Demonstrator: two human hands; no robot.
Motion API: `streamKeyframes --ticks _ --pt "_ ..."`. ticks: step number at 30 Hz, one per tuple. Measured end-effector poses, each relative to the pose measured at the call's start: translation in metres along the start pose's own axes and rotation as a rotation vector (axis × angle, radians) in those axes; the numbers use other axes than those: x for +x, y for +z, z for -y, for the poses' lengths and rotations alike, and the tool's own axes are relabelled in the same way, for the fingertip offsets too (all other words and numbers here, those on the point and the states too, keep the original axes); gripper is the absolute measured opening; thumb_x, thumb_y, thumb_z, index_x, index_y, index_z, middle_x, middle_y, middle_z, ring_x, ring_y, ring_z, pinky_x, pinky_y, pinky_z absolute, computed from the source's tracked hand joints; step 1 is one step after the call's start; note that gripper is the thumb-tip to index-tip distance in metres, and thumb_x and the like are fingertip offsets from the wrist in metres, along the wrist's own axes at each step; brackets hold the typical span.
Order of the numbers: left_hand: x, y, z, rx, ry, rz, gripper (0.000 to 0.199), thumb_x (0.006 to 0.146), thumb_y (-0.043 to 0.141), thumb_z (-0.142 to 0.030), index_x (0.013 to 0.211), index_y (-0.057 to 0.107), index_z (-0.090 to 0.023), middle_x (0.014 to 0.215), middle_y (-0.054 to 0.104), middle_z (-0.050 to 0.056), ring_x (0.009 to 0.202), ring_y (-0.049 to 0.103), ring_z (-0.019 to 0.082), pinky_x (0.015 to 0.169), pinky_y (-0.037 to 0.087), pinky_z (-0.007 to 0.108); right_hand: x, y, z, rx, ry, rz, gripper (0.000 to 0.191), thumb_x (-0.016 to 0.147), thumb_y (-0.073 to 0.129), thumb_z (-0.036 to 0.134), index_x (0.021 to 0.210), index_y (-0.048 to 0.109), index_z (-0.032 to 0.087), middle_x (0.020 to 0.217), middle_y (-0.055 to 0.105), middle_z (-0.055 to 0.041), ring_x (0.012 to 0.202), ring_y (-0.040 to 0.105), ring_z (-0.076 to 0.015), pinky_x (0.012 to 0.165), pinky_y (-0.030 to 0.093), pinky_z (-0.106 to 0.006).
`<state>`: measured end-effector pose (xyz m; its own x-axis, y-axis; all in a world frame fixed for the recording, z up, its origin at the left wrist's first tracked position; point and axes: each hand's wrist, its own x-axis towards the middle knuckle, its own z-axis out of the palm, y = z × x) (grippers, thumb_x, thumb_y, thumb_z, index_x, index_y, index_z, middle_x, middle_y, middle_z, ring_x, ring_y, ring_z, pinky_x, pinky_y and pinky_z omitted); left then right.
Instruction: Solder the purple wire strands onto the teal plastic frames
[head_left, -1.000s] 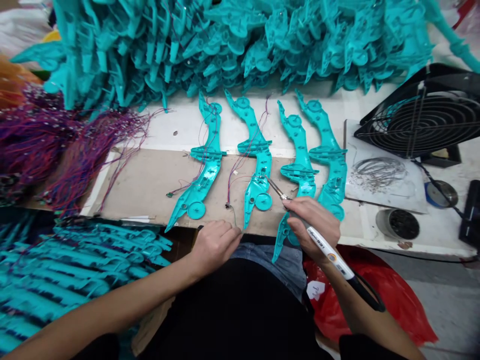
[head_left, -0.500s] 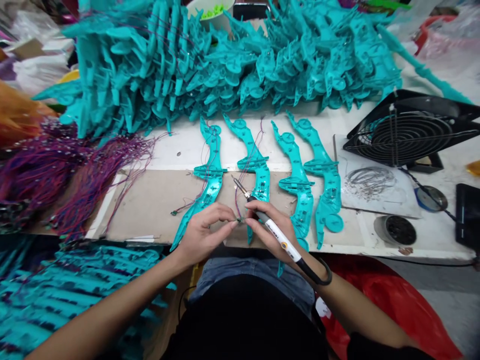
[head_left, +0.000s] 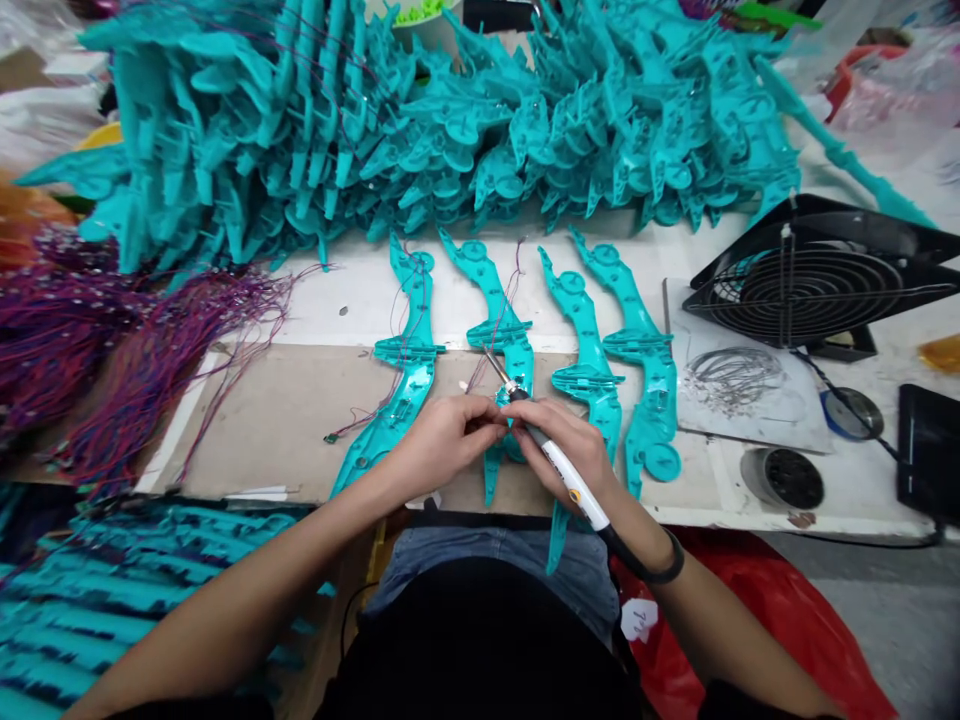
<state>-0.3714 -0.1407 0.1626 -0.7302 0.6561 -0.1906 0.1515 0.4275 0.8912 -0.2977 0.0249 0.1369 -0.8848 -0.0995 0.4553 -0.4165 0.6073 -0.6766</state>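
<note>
My right hand (head_left: 568,447) is closed around a soldering iron (head_left: 559,462) with a white and grey handle, its metal tip pointing up and away to the left. Close beside it, my left hand (head_left: 452,437) has its fingertips pinched together, and whatever lies between them is hidden. Both hands are over the lower part of a teal plastic bow-shaped piece (head_left: 501,290), which has thin red and purple wires running along it. To the left lies another teal piece (head_left: 418,305) with wires and a small green circuit board (head_left: 331,438). Two more teal pieces (head_left: 592,340) rest on the right.
A large heap of teal pieces (head_left: 450,130) lines the back. Bundles of wires (head_left: 165,350) lie left. On the right are a black fan (head_left: 795,285), a board with solder wire (head_left: 739,380) and a round container (head_left: 784,477). More teal pieces (head_left: 90,600) sit below left.
Both hands have moved slightly right and forward, onto the second teal piece. The small green item earlier visible between the fingertips is now hidden. The view has shifted slightly.
</note>
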Motion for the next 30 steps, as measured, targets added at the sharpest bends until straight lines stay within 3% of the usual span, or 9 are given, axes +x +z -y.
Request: streamKeyframes --ticks 3,9,16,30 --pt "0.009 0.003 0.003 0.05 0.026 -0.046 0.014 0.08 0.055 -0.023 0.076 0.067 -0.016 0.069 0.065 0.0 0.065 0.056 0.013 0.06 0.041 0.024 0.003 -0.004 -0.002 0.0 0.046 -0.041 0.024 0.089 0.053 0.015 0.111 0.061 0.022 0.096 0.069 -0.0047 0.087 0.066 -0.015 0.08 0.053 -0.029" --pt "0.04 0.019 0.027 -0.055 -0.018 -0.308 0.011 0.077 0.057 -0.023 0.072 0.064 -0.016 0.067 0.063 0.0 0.063 0.056 0.013 0.058 0.042 0.023 -0.012 -0.026 -0.009 -0.065 0.162 -0.234 0.031 0.09 0.057 0.032 0.118 0.064 0.021 0.095 0.068 -0.0074 0.084 0.063 -0.0189 0.078 0.052 -0.034" --pt "0.067 0.028 0.035 -0.03 -0.008 -0.286 0.011 0.072 0.058 -0.021 0.063 0.061 -0.016 0.06 0.06 -0.002 0.059 0.053 0.011 0.055 0.038 0.022 -0.025 -0.023 -0.014 -0.017 0.177 -0.357 0.018 0.082 0.061 0.012 0.094 0.071 0.022 0.082 0.07 -0.0043 0.076 0.065 -0.0175 0.071 0.053 -0.033" --pt "0.075 0.024 0.031 0.152 -0.037 -0.249 0.01 0.07 0.056 -0.017 0.065 0.065 -0.014 0.06 0.062 -0.001 0.057 0.054 0.011 0.053 0.037 0.02 -0.022 -0.015 -0.022 -0.033 0.137 -0.229 0.019 0.084 0.06 0.015 0.099 0.07 0.021 0.082 0.069 -0.0047 0.078 0.064 -0.0169 0.075 0.055 -0.034"
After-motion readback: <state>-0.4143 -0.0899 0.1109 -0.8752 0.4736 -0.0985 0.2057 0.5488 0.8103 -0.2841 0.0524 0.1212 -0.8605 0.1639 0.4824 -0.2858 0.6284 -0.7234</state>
